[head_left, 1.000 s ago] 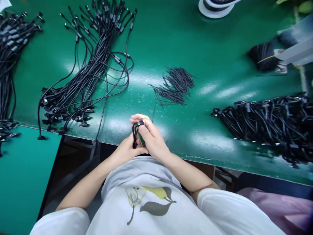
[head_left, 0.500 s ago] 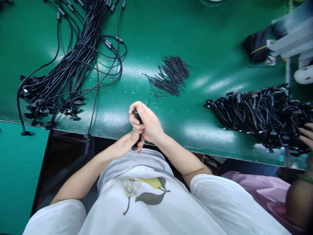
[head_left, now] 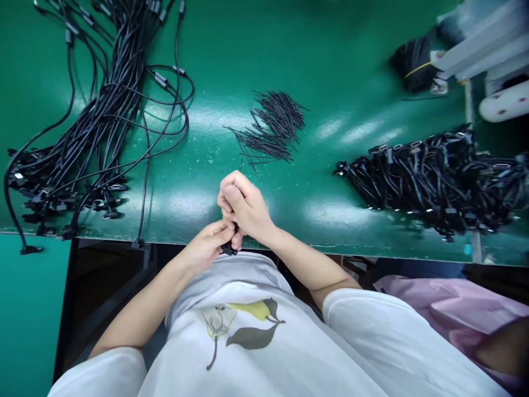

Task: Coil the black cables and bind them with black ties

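Observation:
Close to my body, at the table's front edge, both hands are closed round a bundled black cable [head_left: 230,249]. My left hand [head_left: 209,242] pinches it low down, where a dark connector end pokes out below the fingers. Just above, my right hand [head_left: 246,207] is wrapped round the upper part of the bundle, and its fingers hide most of it. Beyond the hands lies a loose pile of short black ties [head_left: 275,127].
On the left lies a heap of long black cables [head_left: 119,94] with grey and black connectors. Bundled cables [head_left: 430,182] are piled at the right. Behind them is a banded bunch of black ties [head_left: 413,63]. A person in pink [head_left: 450,309] sits at my right.
The view has turned slightly, so the table's things sit further left. My right hand has closed over the upper end of the cable, which showed before. The co-worker's hand has left the right-hand pile.

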`<move>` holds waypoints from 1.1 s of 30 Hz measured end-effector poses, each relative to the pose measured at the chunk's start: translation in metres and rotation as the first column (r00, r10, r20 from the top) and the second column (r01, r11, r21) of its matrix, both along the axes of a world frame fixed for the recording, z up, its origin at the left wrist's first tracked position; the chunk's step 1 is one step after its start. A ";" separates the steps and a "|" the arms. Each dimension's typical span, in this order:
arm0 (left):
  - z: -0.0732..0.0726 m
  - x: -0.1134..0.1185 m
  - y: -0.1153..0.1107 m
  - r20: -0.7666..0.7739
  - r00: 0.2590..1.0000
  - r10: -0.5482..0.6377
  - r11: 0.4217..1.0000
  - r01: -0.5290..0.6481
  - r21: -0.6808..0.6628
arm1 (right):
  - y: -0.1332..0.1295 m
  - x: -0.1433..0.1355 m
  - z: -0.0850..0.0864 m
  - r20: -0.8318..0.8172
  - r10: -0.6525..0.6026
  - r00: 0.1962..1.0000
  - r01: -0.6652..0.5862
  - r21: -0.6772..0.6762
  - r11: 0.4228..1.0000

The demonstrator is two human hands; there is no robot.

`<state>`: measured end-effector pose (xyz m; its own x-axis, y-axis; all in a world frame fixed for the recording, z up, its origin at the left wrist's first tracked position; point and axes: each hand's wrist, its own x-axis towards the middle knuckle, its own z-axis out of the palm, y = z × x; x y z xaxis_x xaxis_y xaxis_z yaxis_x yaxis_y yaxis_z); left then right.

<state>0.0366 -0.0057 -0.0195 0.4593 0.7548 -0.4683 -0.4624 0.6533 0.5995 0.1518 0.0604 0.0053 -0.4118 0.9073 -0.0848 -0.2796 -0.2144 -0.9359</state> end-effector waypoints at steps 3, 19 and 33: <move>-0.005 0.002 0.000 -0.215 0.976 -0.042 0.990 0.069 0.123 | -0.003 0.003 -0.009 0.107 -0.060 0.992 0.050 0.088 0.995; 0.012 -0.004 0.017 -0.153 0.966 0.207 0.976 -0.215 -0.033 | 0.100 0.117 -0.046 0.832 -0.553 0.045 -0.351 0.531 0.771; 0.017 -0.003 0.016 -0.130 0.960 0.248 0.967 -0.253 -0.023 | 0.097 0.101 -0.043 0.876 -0.482 0.021 -0.411 0.447 0.795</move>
